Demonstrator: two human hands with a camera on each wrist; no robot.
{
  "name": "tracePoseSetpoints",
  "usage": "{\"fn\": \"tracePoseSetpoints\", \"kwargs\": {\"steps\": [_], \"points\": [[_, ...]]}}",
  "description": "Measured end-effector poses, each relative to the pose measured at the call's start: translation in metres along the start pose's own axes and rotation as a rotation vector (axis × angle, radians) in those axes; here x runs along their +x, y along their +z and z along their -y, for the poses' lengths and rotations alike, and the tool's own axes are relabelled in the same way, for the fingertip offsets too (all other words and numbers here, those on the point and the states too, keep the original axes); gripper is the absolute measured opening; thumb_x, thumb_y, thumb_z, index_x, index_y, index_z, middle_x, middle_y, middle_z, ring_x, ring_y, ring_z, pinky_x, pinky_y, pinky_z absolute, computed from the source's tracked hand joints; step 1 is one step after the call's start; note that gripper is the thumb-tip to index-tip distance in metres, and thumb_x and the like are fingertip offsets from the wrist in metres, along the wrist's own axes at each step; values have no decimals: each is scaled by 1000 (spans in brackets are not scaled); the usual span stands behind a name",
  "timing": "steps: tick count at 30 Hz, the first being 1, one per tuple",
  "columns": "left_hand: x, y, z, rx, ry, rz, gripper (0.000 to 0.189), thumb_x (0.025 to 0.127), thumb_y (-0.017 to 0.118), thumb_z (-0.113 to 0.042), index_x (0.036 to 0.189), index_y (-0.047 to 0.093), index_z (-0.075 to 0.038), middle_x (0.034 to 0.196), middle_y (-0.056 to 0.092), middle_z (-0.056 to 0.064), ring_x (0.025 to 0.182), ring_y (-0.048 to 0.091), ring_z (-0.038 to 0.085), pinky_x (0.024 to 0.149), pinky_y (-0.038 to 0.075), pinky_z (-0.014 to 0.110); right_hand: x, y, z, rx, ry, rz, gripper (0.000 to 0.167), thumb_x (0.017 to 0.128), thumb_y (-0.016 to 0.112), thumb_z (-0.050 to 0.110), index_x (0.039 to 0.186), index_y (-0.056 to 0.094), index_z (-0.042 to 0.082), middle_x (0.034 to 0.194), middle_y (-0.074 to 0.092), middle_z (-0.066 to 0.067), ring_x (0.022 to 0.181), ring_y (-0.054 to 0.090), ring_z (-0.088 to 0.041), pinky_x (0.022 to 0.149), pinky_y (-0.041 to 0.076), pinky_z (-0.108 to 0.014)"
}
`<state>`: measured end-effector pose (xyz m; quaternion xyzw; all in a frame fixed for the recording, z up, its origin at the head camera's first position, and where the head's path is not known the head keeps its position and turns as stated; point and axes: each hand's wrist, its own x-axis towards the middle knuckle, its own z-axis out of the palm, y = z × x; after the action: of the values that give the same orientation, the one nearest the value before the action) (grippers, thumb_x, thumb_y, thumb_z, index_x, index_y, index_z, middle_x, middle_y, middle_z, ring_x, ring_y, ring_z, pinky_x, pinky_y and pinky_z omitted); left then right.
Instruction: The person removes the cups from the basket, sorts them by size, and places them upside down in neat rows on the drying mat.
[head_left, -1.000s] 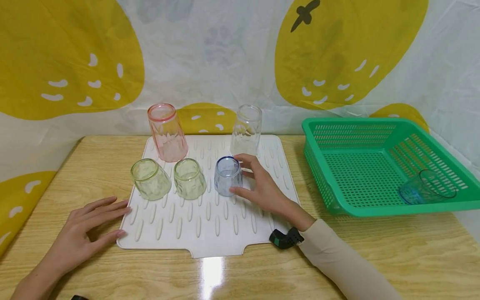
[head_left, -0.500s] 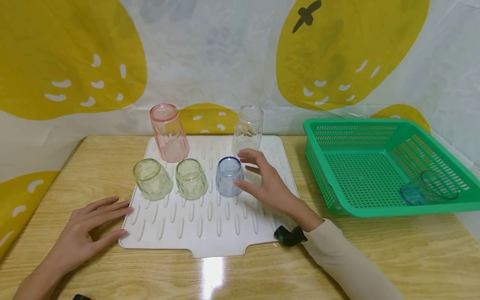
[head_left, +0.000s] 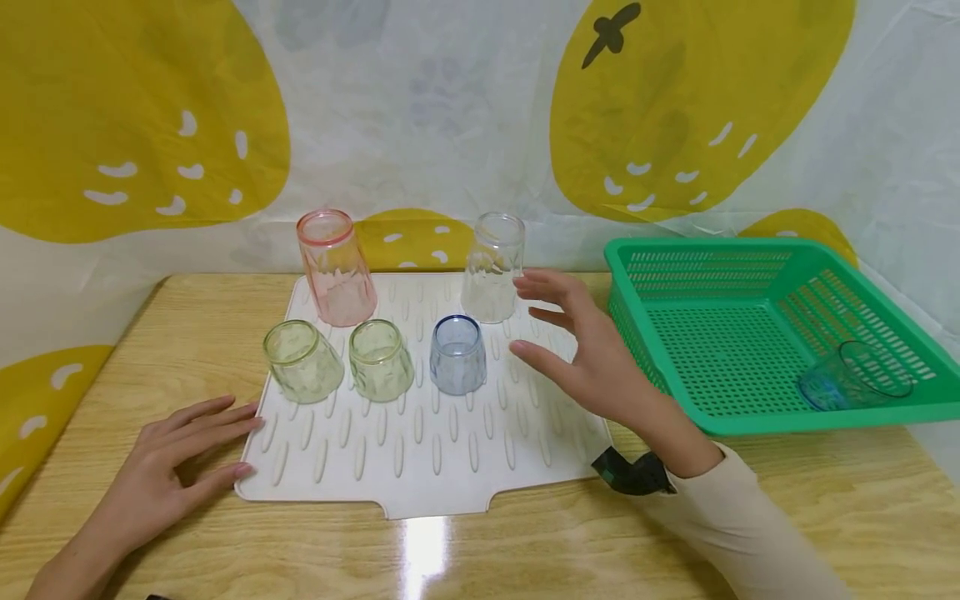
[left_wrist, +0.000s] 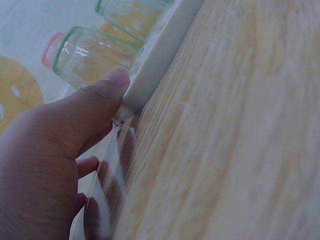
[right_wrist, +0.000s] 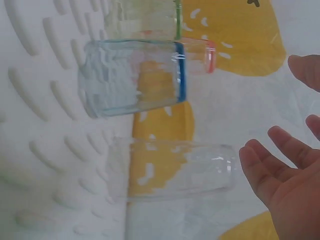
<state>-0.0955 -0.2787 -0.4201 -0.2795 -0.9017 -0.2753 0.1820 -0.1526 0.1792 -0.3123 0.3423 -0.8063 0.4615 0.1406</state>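
Observation:
On the white ribbed drying mat (head_left: 420, 458), a short blue-rimmed glass (head_left: 458, 358) stands right of two short green glasses, the middle one (head_left: 381, 362) and the left one (head_left: 303, 362). A tall pink glass (head_left: 337, 271) and a tall clear glass (head_left: 493, 271) stand behind them. My right hand (head_left: 592, 358) hangs over the mat's right side, fingers spread and holding nothing, apart from the blue glass. My left hand (head_left: 161, 467) rests by the mat's left edge, its fingertips touching it; in the left wrist view the thumb (left_wrist: 116, 77) lies against that edge.
A green perforated basket (head_left: 675, 417) stands on the wooden table (head_left: 300, 550) to the right. Inside it a blue-tinted glass (head_left: 851, 375) lies tilted at the right end. A white cloth with yellow fruit shapes (head_left: 420, 108) hangs behind the table.
My right hand has let go of the short blue glass and moved right, away from it. The glass stays standing on the mat. My left hand has not moved.

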Motion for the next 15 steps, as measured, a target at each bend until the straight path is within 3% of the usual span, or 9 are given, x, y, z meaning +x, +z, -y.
{"fn": "tracePoseSetpoints", "kwargs": {"steps": [8,15], "points": [[0,0,0,-6,0,4,63,59,89,-14,119,70,-21,126,63,0,129,40,10,99,17,19,-9,-28,14,-95,-45,-26,73,76,74,-11,138,40,3,136,47,-8,122,49,-28,97,44,-35],[1,0,2,-16,21,-6,63,58,89,-14,118,71,-20,125,63,1,129,41,11,101,17,19,-23,-61,10,-195,-67,-51,75,75,74,-13,139,38,1,136,48,-13,121,50,-26,96,44,-30]]}}
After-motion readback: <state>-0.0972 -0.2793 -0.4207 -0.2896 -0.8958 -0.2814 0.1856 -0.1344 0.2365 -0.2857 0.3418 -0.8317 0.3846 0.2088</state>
